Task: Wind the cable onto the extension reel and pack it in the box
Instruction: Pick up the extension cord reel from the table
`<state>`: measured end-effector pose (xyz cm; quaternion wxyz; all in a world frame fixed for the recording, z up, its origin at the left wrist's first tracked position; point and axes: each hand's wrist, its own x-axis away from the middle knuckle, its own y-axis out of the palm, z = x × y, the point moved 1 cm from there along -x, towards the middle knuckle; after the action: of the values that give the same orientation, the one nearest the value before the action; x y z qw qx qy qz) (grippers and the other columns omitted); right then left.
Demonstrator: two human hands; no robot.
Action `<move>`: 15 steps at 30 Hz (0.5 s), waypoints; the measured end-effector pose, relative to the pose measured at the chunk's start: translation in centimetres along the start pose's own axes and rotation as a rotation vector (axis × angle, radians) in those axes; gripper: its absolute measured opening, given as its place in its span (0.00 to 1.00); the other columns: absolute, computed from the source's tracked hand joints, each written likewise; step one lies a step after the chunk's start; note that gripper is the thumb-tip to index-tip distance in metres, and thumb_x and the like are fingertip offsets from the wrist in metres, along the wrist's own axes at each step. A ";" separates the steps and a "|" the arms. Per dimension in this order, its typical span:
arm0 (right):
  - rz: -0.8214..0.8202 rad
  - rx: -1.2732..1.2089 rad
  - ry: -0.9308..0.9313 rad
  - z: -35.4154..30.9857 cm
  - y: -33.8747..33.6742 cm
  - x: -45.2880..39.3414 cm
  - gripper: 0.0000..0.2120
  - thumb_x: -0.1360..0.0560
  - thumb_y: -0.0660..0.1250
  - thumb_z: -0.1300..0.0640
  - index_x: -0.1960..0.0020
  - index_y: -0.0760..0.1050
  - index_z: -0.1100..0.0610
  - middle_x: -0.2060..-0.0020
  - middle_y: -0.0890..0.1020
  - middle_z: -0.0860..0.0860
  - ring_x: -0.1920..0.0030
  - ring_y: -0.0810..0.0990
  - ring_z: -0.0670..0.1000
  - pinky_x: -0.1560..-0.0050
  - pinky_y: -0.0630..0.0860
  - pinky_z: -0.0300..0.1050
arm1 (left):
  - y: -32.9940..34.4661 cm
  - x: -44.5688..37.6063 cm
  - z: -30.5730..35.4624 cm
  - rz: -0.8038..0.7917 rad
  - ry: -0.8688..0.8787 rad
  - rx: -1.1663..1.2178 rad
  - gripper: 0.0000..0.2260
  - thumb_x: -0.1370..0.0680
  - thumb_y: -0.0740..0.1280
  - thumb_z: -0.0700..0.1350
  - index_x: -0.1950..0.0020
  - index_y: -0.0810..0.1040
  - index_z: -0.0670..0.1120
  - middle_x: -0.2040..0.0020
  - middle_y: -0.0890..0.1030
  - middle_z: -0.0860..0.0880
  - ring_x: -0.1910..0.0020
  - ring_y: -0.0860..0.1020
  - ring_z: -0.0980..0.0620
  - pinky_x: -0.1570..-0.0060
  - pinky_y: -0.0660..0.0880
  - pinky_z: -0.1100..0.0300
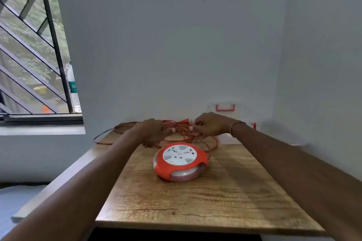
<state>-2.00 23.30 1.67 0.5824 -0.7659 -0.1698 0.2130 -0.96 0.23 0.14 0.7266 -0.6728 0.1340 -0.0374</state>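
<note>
Head view: both hands (154, 130) grip cable (182, 129) (tangled) behind reel (180, 161).

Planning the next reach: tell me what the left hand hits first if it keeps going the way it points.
Probably the tangled cable its fingers already touch; beyond that the right hand. Depth is unclear.

A round orange plastic extension reel with a white socket face (180, 162) lies flat on the wooden table (225, 197). At its 12 o'clock a loose tangle of thin orange cable (182, 130) spreads along the wall. The left hand (154, 131) at 11 o'clock and the right hand (210, 125) at 1 o'clock both grip strands. A clear plastic box with red latches (225, 108) sits at 2 o'clock.
</note>
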 end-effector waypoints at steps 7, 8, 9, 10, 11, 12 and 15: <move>-0.148 -0.122 0.051 0.1 3.0 -0.3 0.15 0.25 0.63 0.45 0.50 0.81 0.54 0.57 0.85 0.50 0.58 0.84 0.48 0.53 0.80 0.46 | 2.5 1.9 0.2 -0.445 -0.257 0.176 0.36 0.23 0.50 0.70 0.57 0.79 0.38 0.69 0.84 0.43 0.73 0.82 0.47 0.70 0.78 0.60; -0.161 -0.114 0.057 0.2 3.3 -0.3 0.16 0.25 0.64 0.44 0.49 0.81 0.54 0.56 0.85 0.50 0.57 0.83 0.49 0.55 0.80 0.44 | 2.8 1.8 0.1 -0.439 -0.270 0.213 0.37 0.22 0.50 0.70 0.56 0.79 0.37 0.70 0.84 0.42 0.73 0.82 0.47 0.71 0.77 0.61; -0.167 -0.128 0.062 0.2 3.5 -0.3 0.17 0.26 0.65 0.42 0.49 0.81 0.54 0.55 0.84 0.50 0.56 0.83 0.50 0.58 0.80 0.44 | 2.9 1.8 0.2 -0.431 -0.281 0.249 0.37 0.22 0.51 0.69 0.55 0.79 0.35 0.70 0.83 0.42 0.74 0.81 0.47 0.72 0.77 0.61; -0.168 -0.156 0.066 0.3 3.7 -0.2 0.18 0.27 0.66 0.41 0.49 0.81 0.54 0.55 0.84 0.52 0.56 0.83 0.52 0.59 0.79 0.45 | 3.1 1.8 0.0 -0.419 -0.286 0.290 0.37 0.22 0.52 0.69 0.53 0.78 0.34 0.71 0.83 0.42 0.75 0.81 0.47 0.73 0.77 0.61; -0.168 -0.196 0.073 0.4 3.8 -0.2 0.18 0.28 0.67 0.41 0.49 0.81 0.55 0.54 0.84 0.53 0.55 0.83 0.53 0.59 0.80 0.46 | 3.2 1.8 0.0 -0.403 -0.285 0.329 0.36 0.22 0.54 0.68 0.52 0.77 0.33 0.71 0.83 0.42 0.75 0.81 0.47 0.75 0.76 0.61; -0.171 -0.250 0.080 0.6 3.9 -0.3 0.18 0.28 0.68 0.41 0.49 0.82 0.55 0.55 0.84 0.53 0.56 0.82 0.53 0.60 0.79 0.46 | 3.4 1.7 -0.2 -0.383 -0.286 0.371 0.35 0.22 0.56 0.68 0.51 0.77 0.33 0.71 0.83 0.42 0.75 0.81 0.47 0.76 0.76 0.62; -0.134 -0.411 0.123 1.0 4.1 -0.2 0.17 0.30 0.72 0.43 0.50 0.82 0.55 0.56 0.84 0.53 0.60 0.80 0.49 0.64 0.77 0.42 | 3.5 1.5 -0.8 -0.263 -0.245 0.476 0.30 0.24 0.62 0.67 0.55 0.77 0.37 0.72 0.82 0.43 0.75 0.82 0.45 0.76 0.76 0.61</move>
<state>-2.62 22.94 -2.47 0.4363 -0.8671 -0.2240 0.0876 -0.12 -0.59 -3.63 0.8638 -0.4944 -0.0555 -0.0801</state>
